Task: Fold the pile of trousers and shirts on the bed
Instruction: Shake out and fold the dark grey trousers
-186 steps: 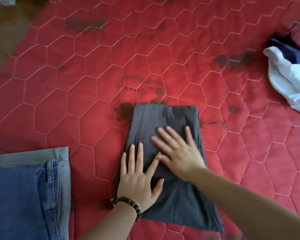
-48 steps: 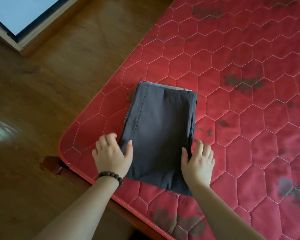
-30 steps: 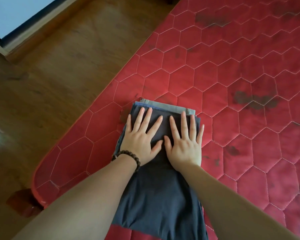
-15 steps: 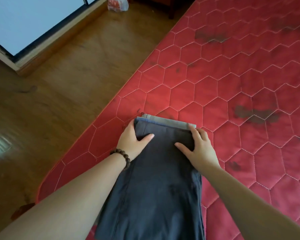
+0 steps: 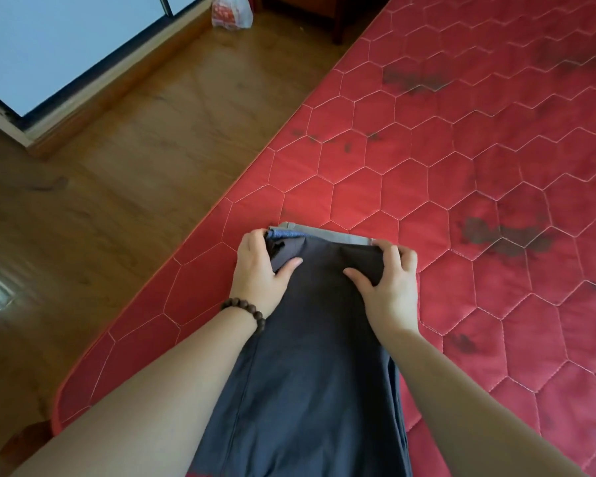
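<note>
Your left hand (image 5: pixel 259 270) and right hand (image 5: pixel 391 287) each pinch a far corner of the folded dark grey trousers (image 5: pixel 310 373), thumbs on top. They lie on folded jeans (image 5: pixel 284 233) near the red mattress (image 5: pixel 461 201) edge.

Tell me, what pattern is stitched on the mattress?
Pale hexagons across the red mattress, seen from the head camera.

The bed (image 5: pixel 461 187) is covered in a red quilt stitched in pale hexagons and marked with dark blotches; its rounded corner lies toward the lower left. On it, near that edge, rests a stack of folded clothes: dark grey trousers (image 5: pixel 310 373) on top, with blue denim (image 5: pixel 283 233) and a light grey layer (image 5: pixel 327 233) showing at the far end beneath them
</note>
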Available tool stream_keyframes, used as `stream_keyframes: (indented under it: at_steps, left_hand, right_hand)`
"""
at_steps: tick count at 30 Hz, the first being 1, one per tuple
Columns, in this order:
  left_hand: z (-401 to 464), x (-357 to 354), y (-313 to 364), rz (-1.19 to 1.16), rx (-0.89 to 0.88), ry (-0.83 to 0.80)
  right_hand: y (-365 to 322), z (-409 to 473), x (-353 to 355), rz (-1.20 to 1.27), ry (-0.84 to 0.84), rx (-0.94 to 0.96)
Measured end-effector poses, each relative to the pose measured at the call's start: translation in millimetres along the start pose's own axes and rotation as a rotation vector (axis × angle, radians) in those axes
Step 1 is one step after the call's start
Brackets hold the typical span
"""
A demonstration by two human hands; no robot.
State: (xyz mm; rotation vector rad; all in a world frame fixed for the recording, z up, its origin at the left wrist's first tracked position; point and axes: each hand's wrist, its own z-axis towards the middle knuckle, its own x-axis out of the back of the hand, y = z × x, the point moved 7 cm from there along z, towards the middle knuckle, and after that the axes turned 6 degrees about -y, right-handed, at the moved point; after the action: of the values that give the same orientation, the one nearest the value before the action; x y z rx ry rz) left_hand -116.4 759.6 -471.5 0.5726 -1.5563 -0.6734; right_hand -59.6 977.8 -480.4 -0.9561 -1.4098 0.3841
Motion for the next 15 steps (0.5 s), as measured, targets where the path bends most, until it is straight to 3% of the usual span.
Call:
stream_keyframes:
  at_steps: [5,8,10,12,13,15]
  left_hand:
    - [12,-26,-24,0.269,0.26,-0.182]
    - [8,-13,-17,0.39,0.295,-0.156]
    - [-6,3,6,0.465,0.13,0.048]
    - [-33,-4,37,0.484,-0.225,0.155]
    - [-46,-17,43,0.511,-0.346,0.081]
    - [-56,-44,32,0.653,-0.369,-0.157]
  right_hand:
    - [24,8,-18,-0.404,-0.197,-0.168]
    - [9,6,-9,-0.606,-0.157,-0.164]
    - [-18,-7,-5,-0.668,0.003,0.026]
    - [-41,-33,-20,-0.673,0.067,0.271]
    - [-44,-46,-33,-0.683,0.011,0.332]
    - [-33,-60,-57,-0.735,-0.176,0.329]
